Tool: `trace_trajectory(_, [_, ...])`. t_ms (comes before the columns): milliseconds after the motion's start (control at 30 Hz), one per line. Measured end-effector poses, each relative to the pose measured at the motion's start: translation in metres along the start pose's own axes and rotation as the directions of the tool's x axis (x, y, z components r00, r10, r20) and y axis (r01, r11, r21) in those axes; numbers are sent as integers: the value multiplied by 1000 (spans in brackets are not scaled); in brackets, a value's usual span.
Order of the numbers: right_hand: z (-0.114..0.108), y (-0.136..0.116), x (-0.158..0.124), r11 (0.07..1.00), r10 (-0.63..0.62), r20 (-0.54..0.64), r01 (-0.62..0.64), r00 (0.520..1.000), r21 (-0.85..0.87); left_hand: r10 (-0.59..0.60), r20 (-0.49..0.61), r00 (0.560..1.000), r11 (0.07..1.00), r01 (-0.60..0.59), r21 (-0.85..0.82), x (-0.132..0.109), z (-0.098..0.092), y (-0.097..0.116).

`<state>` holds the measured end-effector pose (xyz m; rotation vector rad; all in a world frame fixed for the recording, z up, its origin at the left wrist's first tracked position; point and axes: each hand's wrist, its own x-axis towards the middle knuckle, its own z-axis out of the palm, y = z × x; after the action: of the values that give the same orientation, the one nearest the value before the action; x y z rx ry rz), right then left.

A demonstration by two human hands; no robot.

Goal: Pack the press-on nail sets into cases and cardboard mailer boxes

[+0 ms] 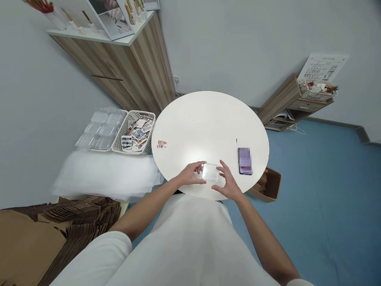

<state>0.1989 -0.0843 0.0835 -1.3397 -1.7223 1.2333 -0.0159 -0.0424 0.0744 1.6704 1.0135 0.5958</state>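
A small clear plastic box (210, 172) sits near the front edge of the round white table (208, 123). My left hand (193, 174) grips its left side, fingers curled around it. Pinching the box's right side is my right hand (228, 182), thumb and fingertips closed on it. A small set of pink press-on nails (161, 144) lies at the table's left edge, apart from both hands. To the right of the box rests a purple, blurred flat object (245, 161).
A white basket of nail sets (135, 132) and a stack of clear boxes (99, 129) stand on a lower white surface to the left. Flattened cardboard (44, 234) lies lower left. A cardboard box (269, 184) sits on the blue floor. Wooden cabinets line the walls.
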Motion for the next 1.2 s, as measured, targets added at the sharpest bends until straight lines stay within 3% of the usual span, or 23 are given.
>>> trace_trajectory(100, [-7, 3, 5, 989, -90, 77, 98, 993, -115, 5, -6, 1000, 1000, -5, -15, 2, 3, 0])
trace_trajectory(200, [-7, 8, 11, 981, -126, 49, 132, 991, -144, -12, -23, 1000, 998, 11, -67, 2, 6, 0])
trace_trajectory(600, [-1, 16, 20, 984, -175, -39, 175, 984, -19, -140, 2, 990, 912, 130, -390, -2, 19, -6])
trace_trajectory(1200, [-3, 15, 24, 981, -129, -43, 134, 991, 139, -212, 50, 976, 834, 207, -511, -7, 22, 1])
